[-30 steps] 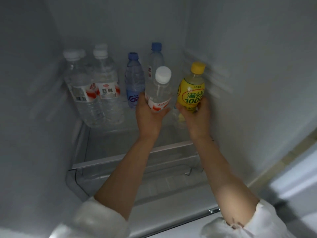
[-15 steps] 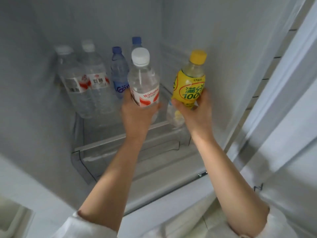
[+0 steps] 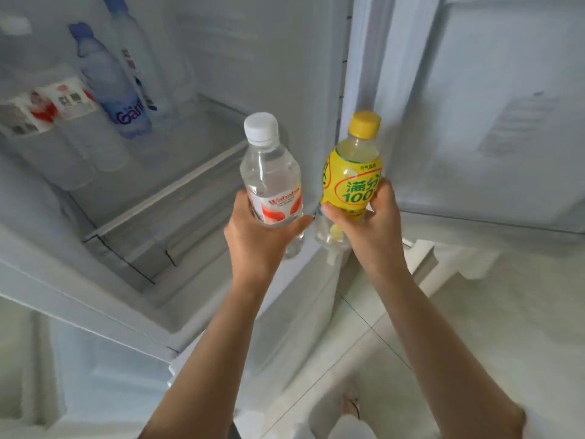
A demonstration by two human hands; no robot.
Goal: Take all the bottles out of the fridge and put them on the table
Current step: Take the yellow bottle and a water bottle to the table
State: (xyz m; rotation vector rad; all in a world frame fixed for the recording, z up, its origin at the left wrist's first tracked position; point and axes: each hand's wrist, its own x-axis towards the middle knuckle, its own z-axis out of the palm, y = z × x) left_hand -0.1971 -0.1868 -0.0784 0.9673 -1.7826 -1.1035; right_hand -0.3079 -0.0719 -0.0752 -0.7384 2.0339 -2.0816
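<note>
Left hand point(image 3: 262, 236) wrapped around the lower half of a clear water bottle point(image 3: 271, 182), white cap up, red-and-white label half covered by the fingers. Right hand point(image 3: 368, 223) closed on the lower part of a yellow drink bottle point(image 3: 354, 172), yellow cap up, green characters and "100" showing above the thumb. Both bottles upright, side by side, close but not touching, held up in front of the right front edge of the fridge shelf point(image 3: 164, 198), out past the compartment's opening.

Left on the shelf, toward its back left corner: a blue-tinted bottle point(image 3: 110, 87) with a blue cap and a dark blue label, a second slim blue-capped bottle point(image 3: 133, 49) just behind it, and two large clear bottles point(image 3: 53, 122) with red-and-white labels at the far left, standing tight together. All blurred by motion, so possibly more behind them; cannot tell.

Below the shelf, a clear drawer point(image 3: 133, 248). To the right, the open fridge door point(image 3: 474, 106), its inner face pale and bare-looking. Pale tiled floor point(image 3: 474, 312) beneath the right forearm. White sleeve point(image 3: 348, 426) at the bottom edge.
</note>
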